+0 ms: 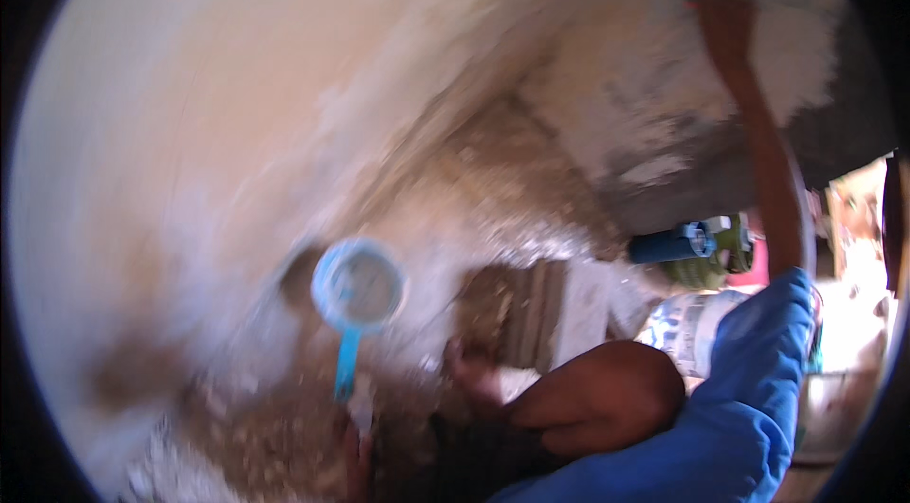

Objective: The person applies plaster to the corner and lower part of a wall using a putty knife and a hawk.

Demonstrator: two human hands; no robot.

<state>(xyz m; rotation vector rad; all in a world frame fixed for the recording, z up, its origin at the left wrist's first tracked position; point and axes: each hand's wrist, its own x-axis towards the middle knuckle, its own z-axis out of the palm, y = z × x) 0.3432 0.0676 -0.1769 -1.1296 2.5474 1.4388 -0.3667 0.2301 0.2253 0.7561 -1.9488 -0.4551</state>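
High at the right, my right hand (pixel 728 24) presses against the patchy wall (pixel 626 76), the arm stretched out. Its blurred fingers look closed over a dark, greyish thing with a small red spot, whose kind I cannot make out. Low in the view a blurred limb, perhaps my left hand (pixel 355 451), is beside a small whitish thing (pixel 360 405) just below the dipper's handle. Whether it grips anything does not show. The light blue dipper (pixel 347 361) has its round bowl up, holding greyish, cloudy contents.
My bent knee (pixel 607 394) and bare foot (pixel 471 372) are near the middle. Beyond them lie wooden boards (pixel 536 313) and a white printed sack or bucket (pixel 687 332). A blue cylinder (pixel 664 245) and green ones (pixel 732 245) stand by the wall. Rubble (pixel 246 427) covers the floor.
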